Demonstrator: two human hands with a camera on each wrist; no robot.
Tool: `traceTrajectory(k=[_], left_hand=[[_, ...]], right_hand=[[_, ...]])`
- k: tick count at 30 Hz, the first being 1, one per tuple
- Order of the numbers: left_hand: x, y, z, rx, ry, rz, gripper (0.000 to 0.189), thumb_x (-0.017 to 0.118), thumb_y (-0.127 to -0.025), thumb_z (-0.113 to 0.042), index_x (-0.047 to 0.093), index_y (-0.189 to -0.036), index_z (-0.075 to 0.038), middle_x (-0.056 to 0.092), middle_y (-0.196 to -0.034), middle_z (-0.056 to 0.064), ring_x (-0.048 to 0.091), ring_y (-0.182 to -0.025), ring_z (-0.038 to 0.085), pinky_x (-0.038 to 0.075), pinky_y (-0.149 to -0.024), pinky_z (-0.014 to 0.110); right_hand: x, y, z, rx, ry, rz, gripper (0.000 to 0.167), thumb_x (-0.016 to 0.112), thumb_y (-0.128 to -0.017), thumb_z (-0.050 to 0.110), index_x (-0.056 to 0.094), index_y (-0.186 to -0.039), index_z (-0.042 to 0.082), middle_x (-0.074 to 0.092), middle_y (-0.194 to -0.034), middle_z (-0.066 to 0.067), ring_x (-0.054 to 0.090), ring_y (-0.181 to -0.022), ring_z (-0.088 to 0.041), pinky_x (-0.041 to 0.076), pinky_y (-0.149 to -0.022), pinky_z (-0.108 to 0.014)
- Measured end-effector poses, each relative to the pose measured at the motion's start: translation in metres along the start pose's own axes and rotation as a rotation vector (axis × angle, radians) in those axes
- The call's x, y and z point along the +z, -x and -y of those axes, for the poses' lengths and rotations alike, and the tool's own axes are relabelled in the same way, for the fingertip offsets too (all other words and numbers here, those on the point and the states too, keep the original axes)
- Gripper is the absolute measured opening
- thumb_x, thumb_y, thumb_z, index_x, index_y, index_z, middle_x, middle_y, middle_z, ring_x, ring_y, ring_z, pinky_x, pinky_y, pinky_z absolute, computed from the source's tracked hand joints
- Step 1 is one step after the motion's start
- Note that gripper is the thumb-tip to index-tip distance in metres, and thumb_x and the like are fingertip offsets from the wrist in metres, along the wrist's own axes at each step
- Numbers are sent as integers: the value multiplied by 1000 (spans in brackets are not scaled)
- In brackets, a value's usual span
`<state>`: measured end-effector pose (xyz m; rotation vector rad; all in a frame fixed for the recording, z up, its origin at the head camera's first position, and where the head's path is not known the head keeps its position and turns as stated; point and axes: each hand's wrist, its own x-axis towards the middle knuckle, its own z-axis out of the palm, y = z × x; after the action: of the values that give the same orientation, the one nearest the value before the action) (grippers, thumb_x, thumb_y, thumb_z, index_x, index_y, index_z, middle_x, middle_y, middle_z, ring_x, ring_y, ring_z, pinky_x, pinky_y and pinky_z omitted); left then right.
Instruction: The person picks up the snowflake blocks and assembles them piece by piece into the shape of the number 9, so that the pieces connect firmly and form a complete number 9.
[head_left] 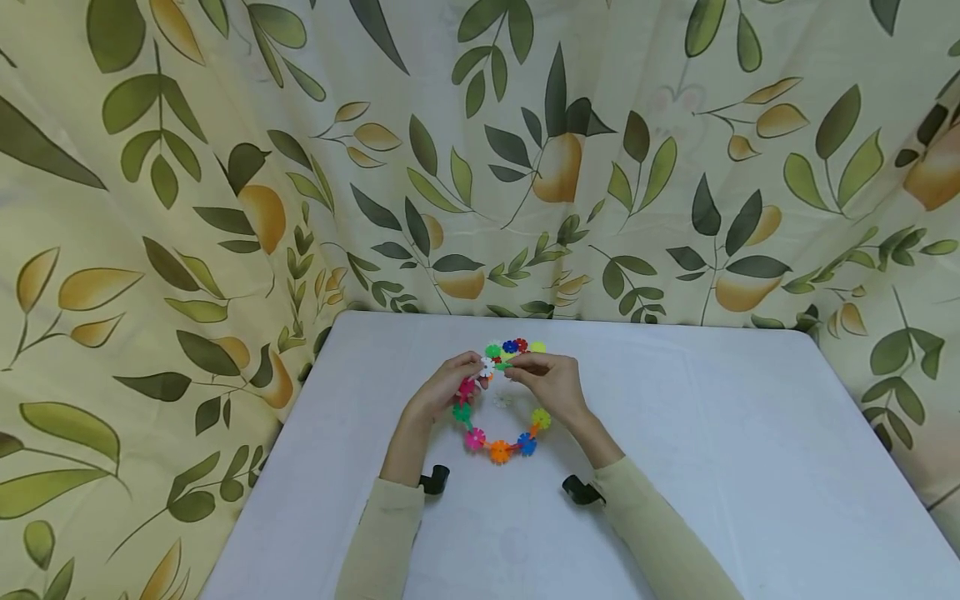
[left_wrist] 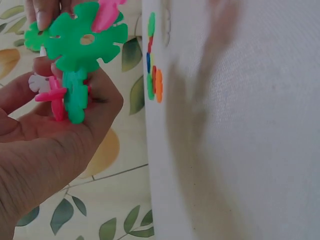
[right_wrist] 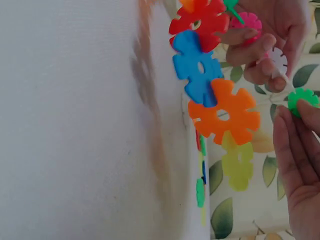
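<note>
A curved chain of notched, flower-shaped plastic discs hangs over the table, with an orange disc [head_left: 500, 452] at its near side and a yellow disc [head_left: 541, 418] at its right end. My left hand [head_left: 444, 390] holds the chain's other end, fingers curled about the pink and white discs. The white disc [right_wrist: 278, 61] sticks out from those fingertips. Between thumb and fingers, my right hand [head_left: 553, 385] pinches a green disc [right_wrist: 302, 100]. That green disc meets the white one edge to edge; whether their slots are joined, I cannot tell.
Several loose discs, among them a blue one [head_left: 510, 346], lie on the white-covered table [head_left: 675, 433] beyond my hands. A pale translucent disc [head_left: 501, 402] lies inside the chain's curve. A leaf-patterned curtain [head_left: 420, 167] hangs behind and to the sides.
</note>
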<state>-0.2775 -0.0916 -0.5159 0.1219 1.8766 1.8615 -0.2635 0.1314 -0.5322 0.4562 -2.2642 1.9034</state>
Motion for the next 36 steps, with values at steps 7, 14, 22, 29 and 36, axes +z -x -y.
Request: traceTrajectory(k=[7,14,22,29,36], left_hand=[[5,-2,0,-4,20,35,26,45,-112,-22,51,-113,3,57,-84,7,49,-66,15,44,-62,22],[11,-1,-1,24,21,71,21,40,-113,-19,46,-109,1,48,-81,6,42,-63,14,39,-58,22],[15,1,0,46,-39,69,24,38,-114,-21,44,-107,1,46,-80,6,41,-65,14,38,-59,22],[13,1,-1,60,-112,60,27,41,-113,-21,48,-113,5,54,-87,8,49,-71,20,42,-65,26],[11,4,-2,41,-165,-20,24,43,-112,-16,54,-113,5,70,-98,16,61,-98,52,51,-79,34]], right_hand=[[3,1,2,-21,22,-27,8,80,-88,-4,80,-97,-6,77,-94,-22,76,-88,-40,59,-75,-20],[5,8,31,-69,99,-51,5,80,-87,-7,79,-92,-8,77,-87,-20,77,-80,-32,56,-66,-17],[6,3,5,-137,117,-40,7,81,-85,-9,81,-90,-5,77,-86,-20,77,-79,-36,56,-66,-16],[-2,-2,-5,-136,143,4,9,84,-86,4,84,-94,8,80,-89,-7,77,-80,-22,59,-69,-20],[-11,-9,-8,-26,243,48,15,83,-87,2,83,-102,6,80,-98,-3,78,-88,-19,61,-78,-28]])
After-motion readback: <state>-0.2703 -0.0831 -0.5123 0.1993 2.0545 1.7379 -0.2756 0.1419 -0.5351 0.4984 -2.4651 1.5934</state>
